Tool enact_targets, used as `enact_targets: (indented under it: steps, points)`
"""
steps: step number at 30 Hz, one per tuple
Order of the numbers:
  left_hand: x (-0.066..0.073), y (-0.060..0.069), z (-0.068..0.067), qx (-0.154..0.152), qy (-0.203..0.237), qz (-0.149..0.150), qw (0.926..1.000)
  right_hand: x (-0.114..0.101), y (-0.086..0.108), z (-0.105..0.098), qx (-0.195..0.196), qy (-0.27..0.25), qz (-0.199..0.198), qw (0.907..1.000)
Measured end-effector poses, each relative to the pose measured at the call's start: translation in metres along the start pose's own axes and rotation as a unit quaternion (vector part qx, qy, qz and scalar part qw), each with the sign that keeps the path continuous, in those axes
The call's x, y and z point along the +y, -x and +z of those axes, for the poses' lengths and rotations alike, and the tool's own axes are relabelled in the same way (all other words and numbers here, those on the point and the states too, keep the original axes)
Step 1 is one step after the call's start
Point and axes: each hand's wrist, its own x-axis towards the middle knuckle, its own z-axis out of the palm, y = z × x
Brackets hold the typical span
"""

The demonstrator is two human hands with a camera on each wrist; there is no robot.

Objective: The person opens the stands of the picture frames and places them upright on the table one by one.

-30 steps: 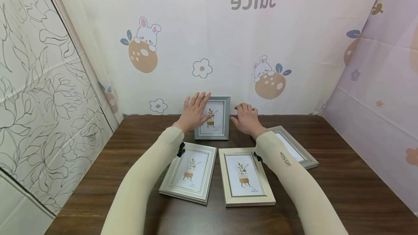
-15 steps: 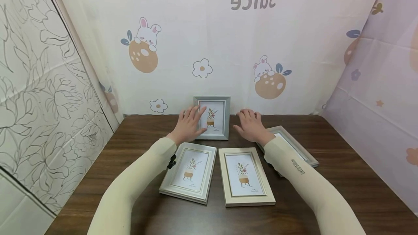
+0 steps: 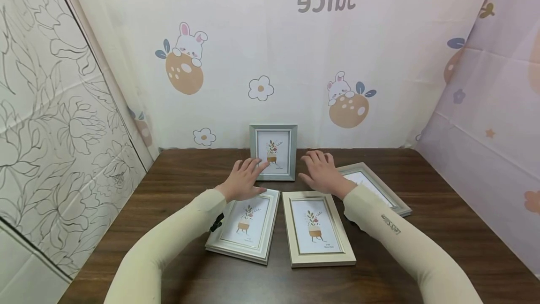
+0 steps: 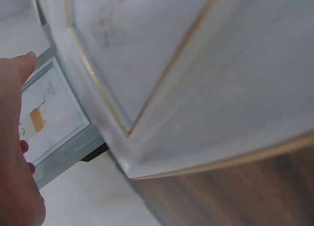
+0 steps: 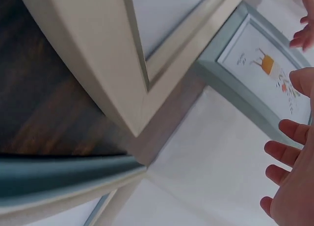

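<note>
A grey-blue picture frame (image 3: 294, 154) stands upright at the back of the table against the curtain, with a potted-plant print in it. My left hand (image 3: 241, 181) hovers in front of its lower left side, fingers spread and holding nothing. Below that hand lies a white picture frame (image 3: 240, 250). To the right of the standing frame is my right hand (image 3: 322, 172), relaxed and holding nothing. A cream picture frame (image 3: 322, 260) lies face up in the middle front. Behind my right wrist, a grey-beige picture frame (image 3: 381, 184) lies flat, partly covered by the sleeve.
The dark brown wooden table (image 3: 168, 172) meets a printed curtain (image 3: 228, 60) at its back edge. A floral panel (image 3: 63, 107) runs along the left, and another patterned curtain (image 3: 485, 107) hangs on the right.
Both hands have drawn back from the upright frame toward the person. The left hand no longer covers its left edge. All the frames stay in place.
</note>
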Motion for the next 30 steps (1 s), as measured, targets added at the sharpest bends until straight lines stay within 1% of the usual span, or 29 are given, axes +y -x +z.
enact_targets:
  steps: [1, 5, 8, 13, 17, 20, 23, 26, 30]
  points:
    - [0.0, 0.0, 0.002, -0.013, -0.004, 0.0, 0.9999, -0.001, 0.001, 0.001, -0.001, 0.0, -0.003, 1.0]
    - [-0.001, 0.002, 0.009, -0.046, -0.006, 0.006, 0.9989, -0.005, 0.004, 0.007, -0.001, 0.004, -0.023, 0.9997]
    - [-0.002, 0.004, 0.011, -0.061, -0.013, 0.014, 0.998, -0.007, 0.007, 0.011, -0.008, 0.012, -0.037, 0.9992]
    - [-0.002, 0.007, 0.011, -0.081, -0.026, 0.025, 0.9961, -0.011, 0.013, 0.013, -0.012, 0.025, -0.056, 0.998]
    - [-0.002, 0.007, 0.012, -0.103, -0.052, 0.027, 0.9929, -0.014, 0.016, 0.013, -0.014, 0.031, -0.068, 0.9971]
    - [-0.002, 0.007, 0.014, -0.109, -0.081, 0.035, 0.9901, -0.017, 0.018, 0.012, -0.024, 0.023, -0.07, 0.997]
    - [-0.001, 0.007, 0.013, -0.106, -0.1, 0.047, 0.9882, -0.02, 0.019, 0.014, -0.036, 0.012, -0.071, 0.9967]
    - [0.0, 0.007, 0.013, -0.1, -0.11, 0.058, 0.9872, -0.021, 0.019, 0.015, -0.042, 0.001, -0.073, 0.9965]
    - [0.001, 0.009, 0.014, -0.086, -0.108, 0.062, 0.9884, -0.022, 0.019, 0.015, -0.04, 0.008, -0.077, 0.9962]
